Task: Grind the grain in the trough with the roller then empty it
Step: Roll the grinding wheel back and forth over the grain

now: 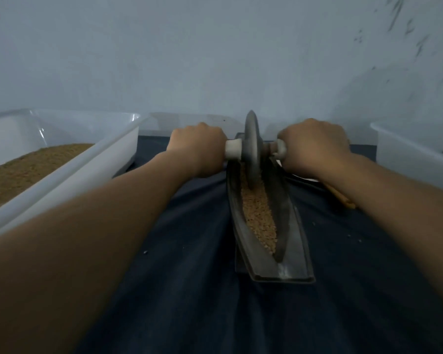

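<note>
Head view, looking down both bare forearms. Left hand (197,143) is fisted around the left handle (232,149) of the roller, fingers curled tight over the pale stub. Right hand (315,146) is wrapped the same way around the right handle (279,147), knuckles up. Roller wheel (251,149) is a thin dark disc, standing upright on edge, axle running across between the two fists.

Wheel sits at the far end of the trough (269,226), its lower rim down in the groove. Trough is a long, narrow, dark boat-shaped channel on a flat base, running from near the camera away toward the wall, angled slightly left at the far end. Grain (260,215) fills the groove as a tan, coarse strip from the wheel back toward the near end; near tip of the groove is bare metal.

Trough rests on a dark blue cloth (189,277) covering the work surface. A few loose specks lie on the cloth either side.

White plastic tub (92,169) to the left, holding a brown, powdery heap. Second white tub (407,152) at the right edge, only partly in frame. Wooden stick (340,198) pokes out under the right wrist, mostly hidden. Pale wall (215,60) behind.
</note>
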Tool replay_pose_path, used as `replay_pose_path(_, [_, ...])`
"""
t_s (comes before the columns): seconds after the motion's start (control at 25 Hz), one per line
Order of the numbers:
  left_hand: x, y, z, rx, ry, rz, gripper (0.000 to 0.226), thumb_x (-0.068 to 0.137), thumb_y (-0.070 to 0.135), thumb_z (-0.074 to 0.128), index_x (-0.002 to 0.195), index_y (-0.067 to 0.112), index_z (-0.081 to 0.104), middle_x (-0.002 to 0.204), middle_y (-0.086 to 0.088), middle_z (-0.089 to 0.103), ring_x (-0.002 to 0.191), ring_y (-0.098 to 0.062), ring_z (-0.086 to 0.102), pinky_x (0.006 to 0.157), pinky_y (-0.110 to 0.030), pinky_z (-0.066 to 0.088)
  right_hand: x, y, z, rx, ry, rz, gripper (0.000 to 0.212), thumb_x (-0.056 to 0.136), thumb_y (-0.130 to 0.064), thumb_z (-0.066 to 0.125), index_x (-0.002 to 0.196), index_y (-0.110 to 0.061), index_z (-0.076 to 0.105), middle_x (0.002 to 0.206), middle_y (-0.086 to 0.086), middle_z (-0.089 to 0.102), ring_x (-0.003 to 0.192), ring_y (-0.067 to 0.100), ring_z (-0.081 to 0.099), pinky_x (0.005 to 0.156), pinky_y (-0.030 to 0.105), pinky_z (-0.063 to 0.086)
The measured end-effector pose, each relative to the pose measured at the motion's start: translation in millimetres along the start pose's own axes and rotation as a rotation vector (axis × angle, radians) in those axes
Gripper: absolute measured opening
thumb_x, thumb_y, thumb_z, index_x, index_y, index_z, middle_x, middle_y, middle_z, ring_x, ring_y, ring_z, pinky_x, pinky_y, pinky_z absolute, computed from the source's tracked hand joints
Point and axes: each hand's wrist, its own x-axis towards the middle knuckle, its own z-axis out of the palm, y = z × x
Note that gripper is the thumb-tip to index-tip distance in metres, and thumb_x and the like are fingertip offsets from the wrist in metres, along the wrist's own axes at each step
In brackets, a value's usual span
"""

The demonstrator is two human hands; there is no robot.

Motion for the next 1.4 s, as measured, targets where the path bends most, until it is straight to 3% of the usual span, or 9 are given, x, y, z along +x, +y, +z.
replay_pose_path(0.16, [-39,4,-10,0.045,0.035,0.026,0.015,0.086,0.033,0.061,0.099,0.027,0.064,0.081,0.002,0.052,0.07,-0.023,0.053,0.06,-0.034,0.039,-37,2,-6,-0.018,0.011,-0.056,0.014,0.083,-0.034,0.062,0.077,-0.028,0.05,0.08,-0.001,0.06,0.068,0.023,0.054,0.055,0.028,0.036])
replay_pose_path(0.36, [-95,-2,-30,0.165,0.348,0.199,0.039,0.057,0.032,0.079,0.066,0.032,0.04,0.054,0.011,0.015,0.044,-0.006,0.005,0.048,-0.015,0.007,-111,20,-11,0.005,0.301,-0.173,0.021,0.057,-0.041,0.062,0.068,-0.034,0.045,0.052,-0.016,0.018,0.039,0.009,0.019,0.047,0.014,0.014])
replay_pose_path(0.48, [-66,2,-7,0.177,0.224,0.1,0.009,0.075,0.031,0.068,0.08,0.029,0.06,0.061,0.005,0.042,0.046,-0.016,0.037,0.046,-0.023,0.022,-74,13,3,-0.065,0.22,-0.091,0.024,0.067,-0.037,0.067,0.068,-0.031,0.044,0.053,-0.012,0.031,0.042,0.013,0.029,0.046,0.017,0.019])
replay_pose_path(0.56, [-22,7,-1,0.179,0.176,0.016,0.013,0.086,0.027,0.06,0.097,0.025,0.066,0.08,-0.002,0.055,0.071,-0.028,0.061,0.058,-0.032,0.037,-32,5,14,0.002,0.118,0.004,0.025,0.084,-0.034,0.064,0.071,-0.029,0.043,0.066,-0.005,0.048,0.057,0.02,0.046,0.049,0.025,0.031])
replay_pose_path(0.8, [-17,12,-13,0.204,0.158,0.067,0.015,0.087,0.024,0.058,0.1,0.025,0.066,0.087,-0.004,0.059,0.08,-0.029,0.063,0.062,-0.035,0.038,-35,10,17,0.122,0.012,-0.006,0.012,0.087,-0.038,0.061,0.082,-0.03,0.055,0.081,-0.002,0.061,0.073,0.025,0.058,0.057,0.03,0.038])
replay_pose_path(0.92, [-72,0,-12,0.125,0.191,0.121,0.007,0.079,0.035,0.062,0.081,0.035,0.055,0.068,0.008,0.046,0.057,-0.019,0.048,0.052,-0.029,0.031,-73,18,-3,-0.084,0.24,-0.168,0.039,0.067,-0.037,0.07,0.06,-0.035,0.031,0.051,-0.015,0.034,0.043,0.004,0.03,0.044,0.017,0.016])
replay_pose_path(1.04, [-88,-7,-15,0.103,0.189,0.104,0.025,0.069,0.04,0.061,0.066,0.037,0.037,0.057,0.014,0.031,0.045,-0.007,0.023,0.047,-0.019,0.015,-80,15,-16,-0.167,0.344,-0.227,0.047,0.047,-0.04,0.068,0.055,-0.036,0.022,0.046,-0.018,0.014,0.041,-0.004,0.006,0.047,0.008,0.004])
replay_pose_path(1.24, [-25,10,3,0.143,0.153,-0.03,0.008,0.089,0.026,0.057,0.093,0.023,0.064,0.072,0.001,0.045,0.062,-0.023,0.048,0.056,-0.032,0.035,-21,4,16,0.018,0.137,-0.016,0.021,0.085,-0.037,0.065,0.077,-0.028,0.047,0.07,-0.001,0.048,0.06,0.022,0.044,0.05,0.025,0.029])
replay_pose_path(1.4, [-18,17,-16,0.222,0.155,0.037,0.013,0.089,0.021,0.057,0.099,0.021,0.065,0.082,-0.004,0.053,0.076,-0.03,0.06,0.061,-0.035,0.038,-33,8,19,0.136,0.061,0.024,0.014,0.089,-0.036,0.059,0.08,-0.028,0.052,0.079,-0.001,0.058,0.067,0.022,0.049,0.057,0.031,0.037])
